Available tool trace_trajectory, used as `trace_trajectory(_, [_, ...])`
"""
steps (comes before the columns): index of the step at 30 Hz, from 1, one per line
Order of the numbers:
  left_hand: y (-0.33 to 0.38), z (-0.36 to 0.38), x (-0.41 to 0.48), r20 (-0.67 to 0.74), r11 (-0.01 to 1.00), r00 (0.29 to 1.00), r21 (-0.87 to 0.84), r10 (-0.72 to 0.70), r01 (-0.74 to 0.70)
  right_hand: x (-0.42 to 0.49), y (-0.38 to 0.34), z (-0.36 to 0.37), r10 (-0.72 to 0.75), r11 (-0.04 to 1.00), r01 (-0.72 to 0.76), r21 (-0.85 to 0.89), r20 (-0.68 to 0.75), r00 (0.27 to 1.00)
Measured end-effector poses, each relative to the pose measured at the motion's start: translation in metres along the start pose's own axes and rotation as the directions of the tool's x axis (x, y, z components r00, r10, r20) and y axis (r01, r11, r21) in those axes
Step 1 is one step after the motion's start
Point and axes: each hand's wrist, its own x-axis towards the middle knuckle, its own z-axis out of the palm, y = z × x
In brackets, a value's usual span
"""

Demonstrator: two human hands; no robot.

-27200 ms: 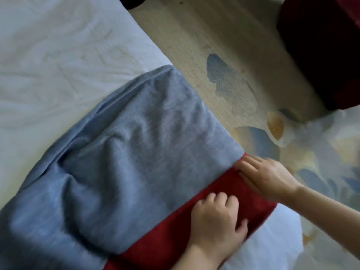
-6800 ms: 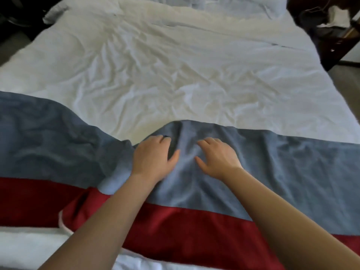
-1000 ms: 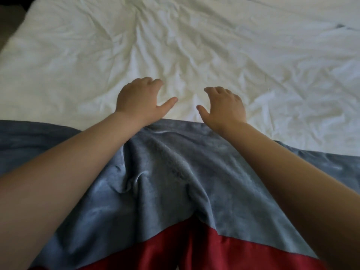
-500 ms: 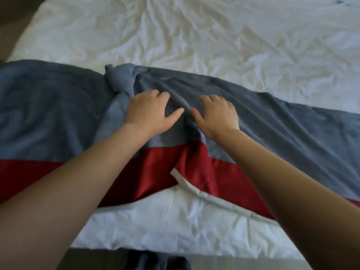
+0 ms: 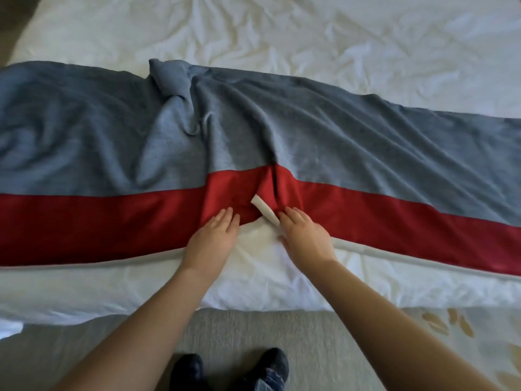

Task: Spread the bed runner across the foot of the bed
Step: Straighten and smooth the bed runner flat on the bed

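Observation:
The bed runner (image 5: 352,142) is a long cloth with a grey-blue band and a red band, edged in pale piping. It stretches across the foot of the bed (image 5: 282,32) from left to right, bunched into folds at the middle. My left hand (image 5: 214,238) lies with straight fingers on the red band at the near hem. My right hand (image 5: 304,235) rests beside it on the hem, next to a turned-up piece of pale edging (image 5: 265,211). Neither hand visibly grips the cloth.
Wrinkled white bedding covers the mattress beyond the runner and shows in a strip in front of it. A beige carpet (image 5: 296,331) with a pattern at the right lies below the bed edge. My dark shoes (image 5: 270,368) stand on it.
Both hands slid back toward me from the grey band to the red band's near hem. The view pulled back, showing the carpet and my shoes.

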Motion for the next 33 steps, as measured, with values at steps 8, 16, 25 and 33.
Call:
trace_trajectory(8, [-0.099,-0.028,-0.027,-0.01,0.998,1.0,0.067,0.01,-0.009,-0.002,-0.017,-0.01,0.071,0.995,-0.067,-0.074,0.048,0.996])
trace_trajectory(16, [-0.14,-0.04,-0.069,0.062,0.992,0.992,0.074,-0.111,0.106,-0.042,-0.033,0.008,-0.076,0.986,0.091,-0.142,0.109,0.991])
trace_trajectory(25, [-0.091,-0.01,-0.043,-0.026,0.991,0.994,0.076,0.111,-0.108,-0.034,-0.064,0.011,-0.201,0.973,0.216,0.079,-0.164,0.966])
trace_trajectory(33, [-0.103,-0.009,-0.064,-0.194,0.952,0.935,0.134,0.296,-0.274,-0.024,-0.07,-0.002,-0.16,0.987,0.163,-0.015,0.129,0.979])
